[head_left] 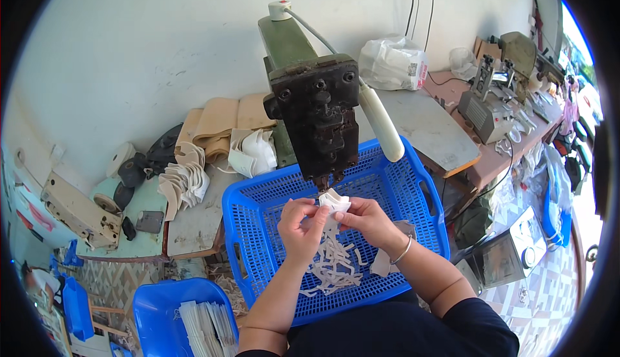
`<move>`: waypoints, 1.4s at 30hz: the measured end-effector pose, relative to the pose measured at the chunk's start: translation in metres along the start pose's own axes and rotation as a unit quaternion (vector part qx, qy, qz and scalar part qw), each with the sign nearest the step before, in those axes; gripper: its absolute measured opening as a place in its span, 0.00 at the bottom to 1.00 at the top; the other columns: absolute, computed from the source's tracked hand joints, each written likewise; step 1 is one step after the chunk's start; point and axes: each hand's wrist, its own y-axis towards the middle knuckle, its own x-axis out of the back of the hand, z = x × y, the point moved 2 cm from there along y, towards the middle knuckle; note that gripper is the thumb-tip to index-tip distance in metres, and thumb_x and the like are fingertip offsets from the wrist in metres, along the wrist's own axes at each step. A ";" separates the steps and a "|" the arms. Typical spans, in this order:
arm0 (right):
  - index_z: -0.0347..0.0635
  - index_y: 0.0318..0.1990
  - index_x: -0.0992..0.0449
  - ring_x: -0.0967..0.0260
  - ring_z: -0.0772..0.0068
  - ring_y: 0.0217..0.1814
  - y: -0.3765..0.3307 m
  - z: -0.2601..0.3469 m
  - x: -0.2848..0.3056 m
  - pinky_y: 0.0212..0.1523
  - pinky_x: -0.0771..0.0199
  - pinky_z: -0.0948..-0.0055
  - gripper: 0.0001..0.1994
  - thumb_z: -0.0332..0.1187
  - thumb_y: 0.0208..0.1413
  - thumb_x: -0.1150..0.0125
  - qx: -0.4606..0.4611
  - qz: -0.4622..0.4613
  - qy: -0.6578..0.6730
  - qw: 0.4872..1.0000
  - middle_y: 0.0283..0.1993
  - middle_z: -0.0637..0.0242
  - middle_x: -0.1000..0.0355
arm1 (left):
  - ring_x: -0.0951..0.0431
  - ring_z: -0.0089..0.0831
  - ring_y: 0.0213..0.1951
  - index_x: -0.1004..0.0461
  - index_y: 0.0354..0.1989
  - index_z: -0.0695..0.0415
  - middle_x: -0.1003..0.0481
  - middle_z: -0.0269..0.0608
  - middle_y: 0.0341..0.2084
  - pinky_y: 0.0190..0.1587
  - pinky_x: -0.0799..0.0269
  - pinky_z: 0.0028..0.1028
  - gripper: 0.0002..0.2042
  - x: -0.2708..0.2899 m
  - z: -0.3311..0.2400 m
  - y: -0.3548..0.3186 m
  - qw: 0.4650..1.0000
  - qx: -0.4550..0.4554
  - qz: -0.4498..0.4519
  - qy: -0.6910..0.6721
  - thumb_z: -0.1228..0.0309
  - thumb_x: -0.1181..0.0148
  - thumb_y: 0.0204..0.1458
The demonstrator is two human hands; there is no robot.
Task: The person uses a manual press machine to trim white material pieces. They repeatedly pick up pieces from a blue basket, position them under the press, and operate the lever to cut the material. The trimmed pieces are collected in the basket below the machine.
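hands [332, 218] pinching white piece [334, 202], blue basket [271, 202] below

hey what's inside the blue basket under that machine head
Inside the blue basket lies a heap of white cut strips, with a grey scrap beside the right wrist. The left hand and right hand cover part of the floor, holding a white piece.

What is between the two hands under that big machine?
A small white piece sits between the left hand and right hand, pinched by both just under the machine. The head view shows it.
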 end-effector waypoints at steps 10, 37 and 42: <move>0.36 0.36 0.25 0.35 0.85 0.30 0.001 0.015 0.024 0.33 0.34 0.83 0.10 0.33 0.51 0.38 0.010 -0.039 0.015 0.999 0.30 0.71 0.27 | 0.28 0.20 0.30 0.26 0.23 0.63 0.25 0.36 0.26 0.35 0.35 0.20 0.08 -0.014 0.005 -0.001 0.972 0.163 0.039 -0.163 0.70 0.37 0.46; 0.33 0.30 0.26 0.29 0.81 0.28 0.012 0.024 -0.006 0.30 0.29 0.82 0.10 0.31 0.48 0.35 0.064 -0.077 -0.072 0.992 0.27 0.64 0.26 | 0.29 0.18 0.29 0.25 0.30 0.62 0.26 0.34 0.25 0.35 0.36 0.18 0.06 0.000 0.021 -0.012 0.925 0.204 -0.044 -0.317 0.71 0.41 0.51; 0.33 0.31 0.26 0.30 0.82 0.30 0.011 0.028 0.006 0.31 0.29 0.83 0.08 0.30 0.49 0.36 0.074 -0.066 -0.069 0.993 0.29 0.65 0.26 | 0.29 0.19 0.31 0.26 0.28 0.62 0.25 0.35 0.26 0.37 0.36 0.19 0.05 -0.006 0.017 -0.014 0.922 0.212 -0.007 -0.324 0.72 0.40 0.50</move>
